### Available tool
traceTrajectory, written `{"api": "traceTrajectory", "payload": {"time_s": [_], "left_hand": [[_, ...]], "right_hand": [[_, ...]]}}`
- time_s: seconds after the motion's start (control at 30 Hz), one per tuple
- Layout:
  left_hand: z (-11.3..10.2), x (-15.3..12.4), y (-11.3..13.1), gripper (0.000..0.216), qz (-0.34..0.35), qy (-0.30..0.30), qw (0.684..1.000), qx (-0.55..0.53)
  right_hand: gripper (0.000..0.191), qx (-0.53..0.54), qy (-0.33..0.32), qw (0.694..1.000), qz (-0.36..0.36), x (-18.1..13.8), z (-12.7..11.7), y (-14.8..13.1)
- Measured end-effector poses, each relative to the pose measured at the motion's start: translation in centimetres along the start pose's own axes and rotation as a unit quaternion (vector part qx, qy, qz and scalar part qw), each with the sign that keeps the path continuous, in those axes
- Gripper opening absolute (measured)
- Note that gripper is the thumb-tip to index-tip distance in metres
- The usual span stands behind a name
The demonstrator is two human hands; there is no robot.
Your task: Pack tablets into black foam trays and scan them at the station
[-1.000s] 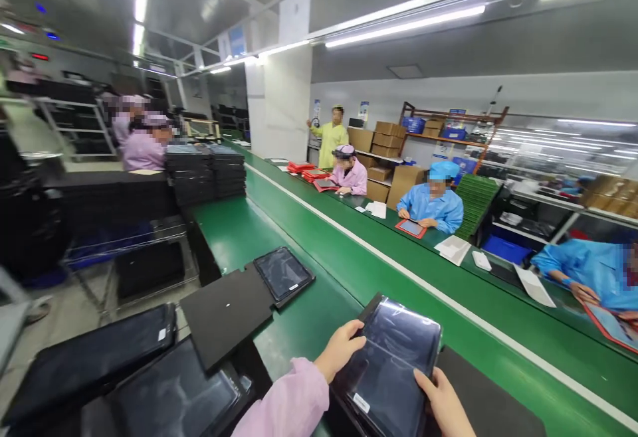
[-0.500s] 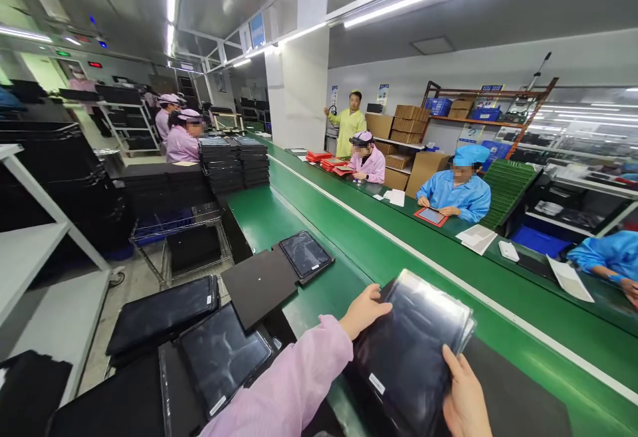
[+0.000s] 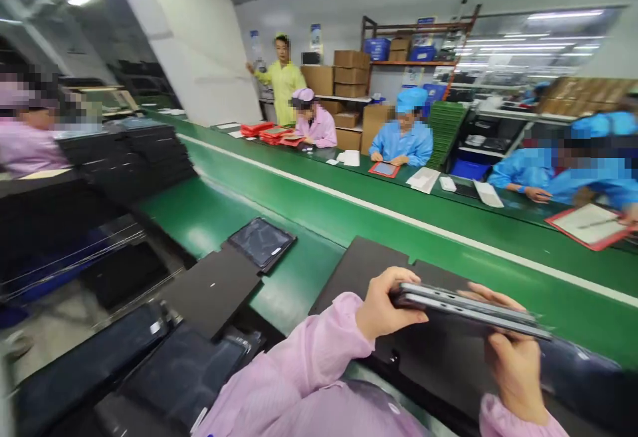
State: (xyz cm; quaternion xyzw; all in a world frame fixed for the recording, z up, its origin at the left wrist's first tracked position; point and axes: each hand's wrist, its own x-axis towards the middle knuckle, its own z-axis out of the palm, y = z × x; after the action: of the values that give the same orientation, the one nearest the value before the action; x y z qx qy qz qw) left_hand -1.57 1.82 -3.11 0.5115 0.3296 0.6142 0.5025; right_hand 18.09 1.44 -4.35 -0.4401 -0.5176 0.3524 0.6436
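Between both hands I hold a small stack of flat tablets (image 3: 471, 309), edge-on to me, with ports showing along the light edges and bits of clear film sticking out. My left hand (image 3: 389, 307) is closed on the left end, thumb below. Around the right end wraps my right hand (image 3: 516, 357), fingers behind and thumb side underneath. Below them lies a black foam sheet (image 3: 359, 271) on the green bench. At the lower right, a blurred dark film-covered item (image 3: 578, 364) rests beside my right wrist.
Left of me lie film-wrapped tablets (image 3: 184, 370) and a dark foam board (image 3: 214, 291), with another wrapped tablet (image 3: 262, 243) at its far end. Tall black stacks (image 3: 129, 158) stand farther left. Across the green conveyor (image 3: 299, 191), several co-workers sit, and one person in yellow stands.
The stack has tipped from showing its broad screen face to edge-on and moved slightly right. More of the foam sheet now shows. My view has swung right.
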Motion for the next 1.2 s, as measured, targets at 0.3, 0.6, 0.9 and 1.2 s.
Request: {"api": "traceTrajectory", "payload": {"time_s": [0.3,0.6,0.9,1.2], "left_hand": [[-3.4,0.4,0.3,0.043,0.158,-0.044,0.982,0.095],[-3.6,-0.6,-0.1,0.036,0.24,-0.123,0.96,0.073],[-3.2,-0.8,0.1,0.036,0.264,-0.117,0.953,0.094],[-3.5,-0.5,-2.6,0.059,0.106,0.025,0.991,0.08]], "right_hand": [[0.032,0.077,-0.035,0.986,-0.146,-1.3,3.4,-0.7],[0.031,0.127,-0.114,0.972,-0.161,-2.6,2.4,-0.4],[0.032,0.136,-0.141,0.968,-0.155,-2.7,1.9,-0.3],[0.036,-0.027,-0.233,0.969,-0.079,-0.9,0.2,2.4]]}}
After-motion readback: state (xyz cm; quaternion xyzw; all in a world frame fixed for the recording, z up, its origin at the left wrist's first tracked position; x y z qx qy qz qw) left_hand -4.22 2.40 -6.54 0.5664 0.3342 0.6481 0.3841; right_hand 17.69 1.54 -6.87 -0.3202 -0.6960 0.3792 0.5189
